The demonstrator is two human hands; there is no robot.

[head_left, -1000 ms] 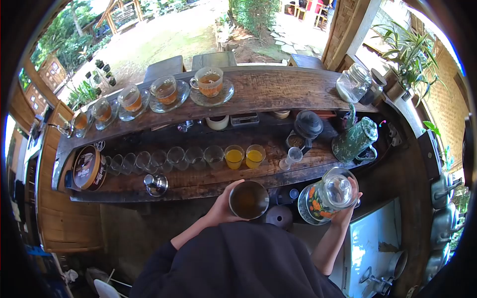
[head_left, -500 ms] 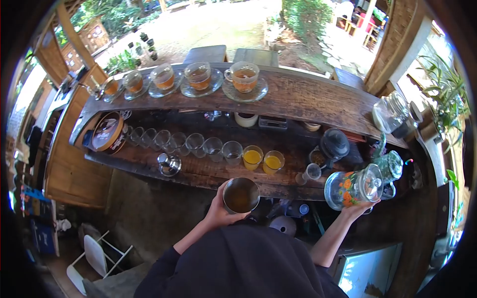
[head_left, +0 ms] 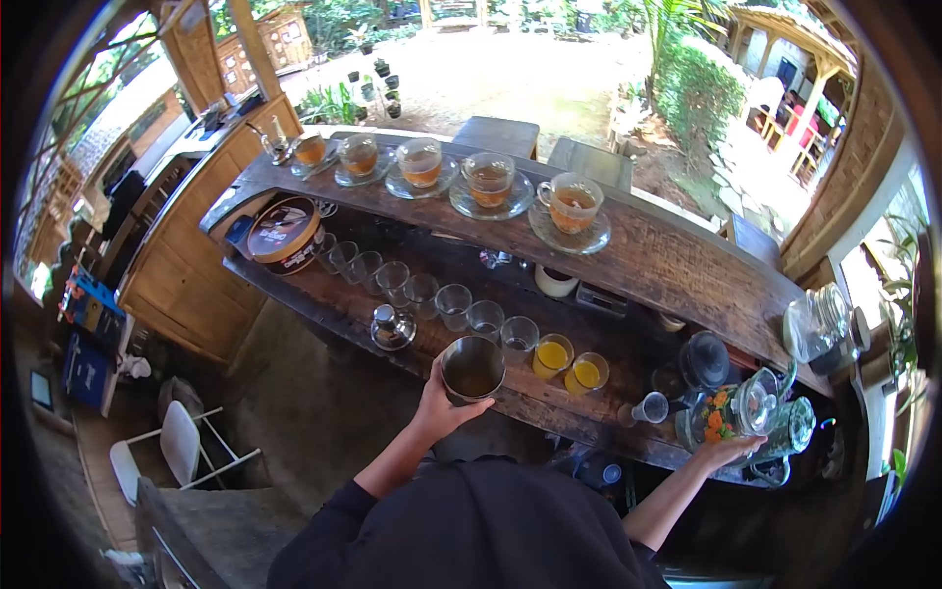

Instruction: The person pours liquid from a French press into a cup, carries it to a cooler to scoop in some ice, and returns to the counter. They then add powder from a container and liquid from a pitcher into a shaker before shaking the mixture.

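My left hand (head_left: 444, 404) is wrapped round a metal shaker cup (head_left: 473, 371), its open mouth facing up and a brownish inside showing. My right hand (head_left: 728, 452) grips a clear glass jar (head_left: 719, 417) with orange flowers and a glass lid, low at its side, by the right end of the lower counter. Close to the shaker cup are two glasses of yellow drink (head_left: 553, 356) and a row of clear glasses (head_left: 454, 306). A shiny metal shaker top (head_left: 392, 328) stands to the left. A small clear hourglass-shaped cup (head_left: 649, 408) is left of the jar.
Several glass cups of amber drink (head_left: 572, 204) stand on saucers along the raised wooden shelf (head_left: 677, 236). A round brown tub (head_left: 285, 236) is at the counter's left. A green patterned jar (head_left: 788, 426) and a dark-lidded pot (head_left: 705, 360) are at right. A white chair (head_left: 180, 442) stands behind left.
The view has turned to the right, so the counter slants now. The shaker cup is nearer the row of glasses, over the counter edge. The flowered jar has moved in toward the counter's right end.
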